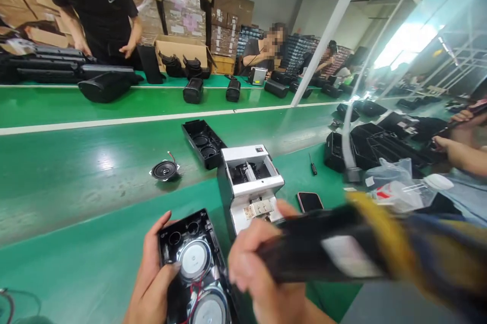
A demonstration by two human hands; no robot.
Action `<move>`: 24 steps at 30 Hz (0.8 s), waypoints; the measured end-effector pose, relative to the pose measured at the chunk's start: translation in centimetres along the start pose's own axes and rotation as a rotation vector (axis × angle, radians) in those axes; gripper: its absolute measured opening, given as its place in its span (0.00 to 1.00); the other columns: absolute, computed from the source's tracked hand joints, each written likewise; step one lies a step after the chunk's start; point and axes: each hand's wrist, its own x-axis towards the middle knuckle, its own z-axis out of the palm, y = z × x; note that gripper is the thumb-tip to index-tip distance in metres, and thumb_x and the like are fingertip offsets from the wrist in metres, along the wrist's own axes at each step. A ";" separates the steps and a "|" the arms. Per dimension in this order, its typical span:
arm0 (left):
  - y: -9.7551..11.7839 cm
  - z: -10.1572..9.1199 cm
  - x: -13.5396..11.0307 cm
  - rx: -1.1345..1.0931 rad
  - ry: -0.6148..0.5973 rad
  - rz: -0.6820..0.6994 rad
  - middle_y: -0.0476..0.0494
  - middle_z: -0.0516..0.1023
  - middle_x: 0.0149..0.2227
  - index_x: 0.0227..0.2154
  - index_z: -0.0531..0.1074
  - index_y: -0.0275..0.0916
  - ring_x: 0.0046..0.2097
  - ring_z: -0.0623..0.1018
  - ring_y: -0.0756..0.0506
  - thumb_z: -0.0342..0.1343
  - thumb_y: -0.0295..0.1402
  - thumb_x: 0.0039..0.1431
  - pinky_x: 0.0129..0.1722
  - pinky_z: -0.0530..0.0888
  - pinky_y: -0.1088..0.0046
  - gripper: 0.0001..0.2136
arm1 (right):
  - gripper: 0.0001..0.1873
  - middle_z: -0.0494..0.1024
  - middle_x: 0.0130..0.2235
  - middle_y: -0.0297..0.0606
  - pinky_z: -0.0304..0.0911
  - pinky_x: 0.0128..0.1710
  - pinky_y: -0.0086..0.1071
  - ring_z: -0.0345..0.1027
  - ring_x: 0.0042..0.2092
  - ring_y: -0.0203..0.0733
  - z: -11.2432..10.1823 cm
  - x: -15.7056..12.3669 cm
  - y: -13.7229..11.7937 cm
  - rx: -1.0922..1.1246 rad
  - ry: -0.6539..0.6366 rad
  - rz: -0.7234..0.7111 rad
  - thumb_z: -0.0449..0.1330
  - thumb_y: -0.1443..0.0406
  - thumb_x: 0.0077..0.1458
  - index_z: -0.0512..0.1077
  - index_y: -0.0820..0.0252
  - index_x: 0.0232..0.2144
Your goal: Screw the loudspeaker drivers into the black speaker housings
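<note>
My left hand [154,273] grips the left edge of a black speaker housing [166,250], its thumb lying over the rim. Two round speaker drivers, an upper one [194,259] and a lower one [209,309], sit inside with red wires between them. My right hand [262,268] is wrapped round a black electric screwdriver [304,250], blurred by motion, with a yellow and blue cord at its rear. The tool's tip is hidden by my fingers. Just beyond that hand stands a white and black screw feeder [251,172].
Another black housing [203,144] and a loose speaker driver [165,170] lie on the green bench. A small screwdriver [312,164], a phone [310,201] and a plastic bag [393,177] are to the right. Co-workers sit or stand across and at the right.
</note>
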 end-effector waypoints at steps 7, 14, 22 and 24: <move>0.4 0.3 -0.1 -0.052 0.036 -0.016 0.41 0.70 0.69 0.75 0.59 0.50 0.73 0.65 0.26 0.55 0.40 0.67 0.74 0.60 0.37 0.34 | 0.34 0.75 0.31 0.21 0.68 0.27 0.34 0.64 0.25 0.37 -4.0 5.4 0.0 0.047 0.082 -0.175 0.66 0.70 0.72 0.61 0.37 0.71; 0.3 0.3 -0.1 -0.065 0.044 -0.009 0.40 0.69 0.69 0.76 0.59 0.49 0.71 0.67 0.27 0.56 0.39 0.67 0.75 0.58 0.36 0.35 | 0.28 0.73 0.30 0.22 0.67 0.28 0.36 0.64 0.26 0.37 -4.2 5.1 1.0 -0.023 0.047 -0.155 0.67 0.69 0.72 0.62 0.44 0.66; -0.6 -0.1 0.0 -0.058 0.022 -0.008 0.40 0.68 0.70 0.76 0.58 0.52 0.69 0.68 0.28 0.55 0.39 0.67 0.72 0.60 0.37 0.35 | 0.29 0.73 0.29 0.21 0.71 0.25 0.34 0.65 0.24 0.37 -4.4 5.3 0.6 0.041 0.050 -0.136 0.66 0.69 0.71 0.62 0.42 0.67; -1.3 -0.2 0.2 -0.053 0.023 0.007 0.40 0.69 0.70 0.76 0.59 0.53 0.69 0.68 0.27 0.56 0.40 0.67 0.71 0.61 0.36 0.36 | 0.27 0.72 0.29 0.21 0.70 0.25 0.33 0.65 0.24 0.37 -4.5 5.3 0.8 0.024 0.025 -0.152 0.66 0.68 0.72 0.63 0.42 0.65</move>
